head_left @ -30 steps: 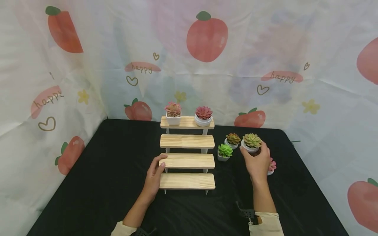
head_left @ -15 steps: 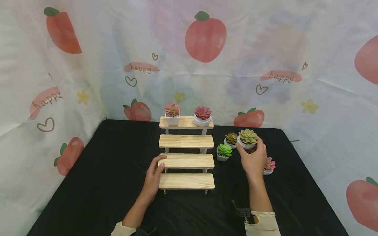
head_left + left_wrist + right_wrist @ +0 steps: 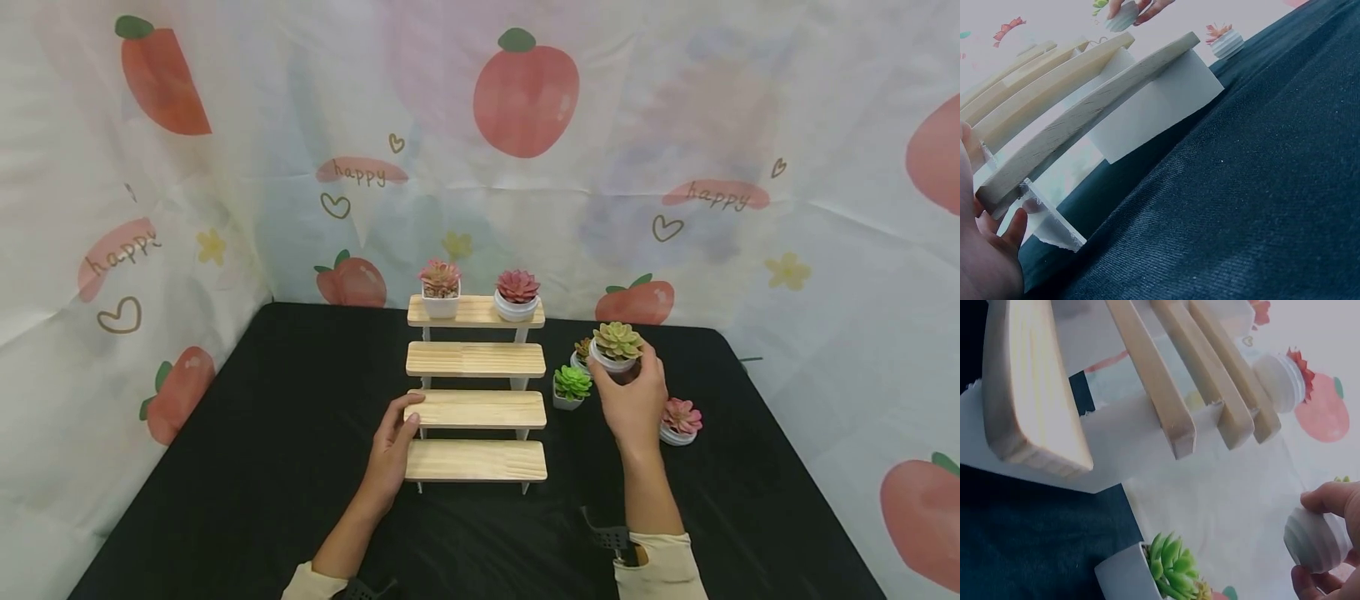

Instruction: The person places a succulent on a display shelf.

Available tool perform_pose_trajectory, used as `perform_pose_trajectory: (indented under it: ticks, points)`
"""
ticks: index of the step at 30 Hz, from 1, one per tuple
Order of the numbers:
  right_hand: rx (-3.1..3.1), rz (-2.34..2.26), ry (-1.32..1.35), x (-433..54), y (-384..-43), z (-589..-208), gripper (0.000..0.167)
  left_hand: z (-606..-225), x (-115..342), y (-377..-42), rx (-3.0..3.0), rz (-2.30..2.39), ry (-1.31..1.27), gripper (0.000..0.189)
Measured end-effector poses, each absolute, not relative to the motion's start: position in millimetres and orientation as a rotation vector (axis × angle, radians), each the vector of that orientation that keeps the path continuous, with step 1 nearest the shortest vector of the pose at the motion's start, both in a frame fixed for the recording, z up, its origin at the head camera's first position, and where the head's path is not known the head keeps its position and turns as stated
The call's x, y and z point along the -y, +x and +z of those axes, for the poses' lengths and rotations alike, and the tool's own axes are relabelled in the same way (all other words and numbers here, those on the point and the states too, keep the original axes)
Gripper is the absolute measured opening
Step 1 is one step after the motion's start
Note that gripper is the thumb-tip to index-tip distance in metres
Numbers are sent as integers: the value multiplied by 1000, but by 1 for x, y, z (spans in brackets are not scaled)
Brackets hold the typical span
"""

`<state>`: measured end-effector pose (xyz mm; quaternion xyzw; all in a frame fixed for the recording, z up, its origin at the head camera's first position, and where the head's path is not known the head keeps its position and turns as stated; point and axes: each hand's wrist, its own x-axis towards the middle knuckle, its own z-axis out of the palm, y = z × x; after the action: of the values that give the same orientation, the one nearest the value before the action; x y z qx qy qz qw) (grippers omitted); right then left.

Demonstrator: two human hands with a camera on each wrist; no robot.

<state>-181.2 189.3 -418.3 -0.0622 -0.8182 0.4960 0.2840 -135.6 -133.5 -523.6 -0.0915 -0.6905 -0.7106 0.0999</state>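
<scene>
My right hand (image 3: 633, 406) holds a potted succulent (image 3: 617, 343) with yellow-green leaves by its round white ribbed pot, raised above the table. In the right wrist view, thumb and fingers pinch that pot (image 3: 1316, 540) from either side. My left hand (image 3: 390, 446) grips the left end of the third board down on a four-step-like wooden display stand (image 3: 476, 358). Its fingers curl at the board ends in the left wrist view. On the top board stand a pink succulent (image 3: 440, 287) in a square pot and a dark pink succulent (image 3: 517, 294) in a round pot.
Right of the stand are a bright green succulent (image 3: 572, 387) in a square pot and a reddish-brown succulent (image 3: 581, 353), partly hidden by the held pot. Another pink succulent (image 3: 681, 417) sits beside my right wrist. Black cloth (image 3: 300, 400) covers the table; a printed curtain (image 3: 450, 100) hangs behind.
My right hand has carried the yellow-green succulent left and slightly up, now overlapping the reddish-brown one. The pink succulent on the right has come into fuller view. My left hand stays in place.
</scene>
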Motion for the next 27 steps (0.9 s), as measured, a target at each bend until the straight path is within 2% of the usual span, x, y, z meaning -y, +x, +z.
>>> perform_pose_trajectory:
  ticks: [27]
  points:
    - [2174, 1401, -65, -153, -185, -407, 69, -522, 133, -138, 2057, -2085, -239, 29]
